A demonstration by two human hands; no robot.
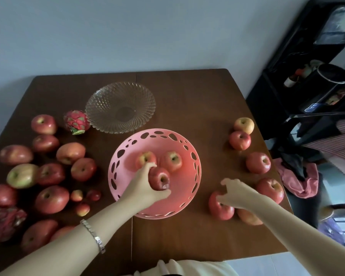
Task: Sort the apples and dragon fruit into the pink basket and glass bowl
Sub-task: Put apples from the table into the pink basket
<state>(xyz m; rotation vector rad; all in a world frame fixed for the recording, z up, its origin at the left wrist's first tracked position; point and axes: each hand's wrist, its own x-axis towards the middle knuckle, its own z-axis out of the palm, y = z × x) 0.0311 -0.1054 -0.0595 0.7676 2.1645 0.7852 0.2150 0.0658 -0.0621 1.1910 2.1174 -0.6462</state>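
The pink basket (127,148) stands mid-table with two apples (172,160) lying in it. My left hand (142,186) is inside the basket, shut on a third red apple (159,179). My right hand (236,193) rests on top of a red apple (220,209) on the table right of the basket, fingers curled over it. The glass bowl (121,107) behind the basket holds nothing. A dragon fruit (76,121) sits just left of the bowl. Another dragon fruit (3,222) lies at the left edge.
Several apples (52,199) crowd the table's left side, some of them small. More apples (258,162) line the right side near the table edge. A dark shelf unit (317,86) and pink cloth (299,184) stand right of the brown table (187,92).
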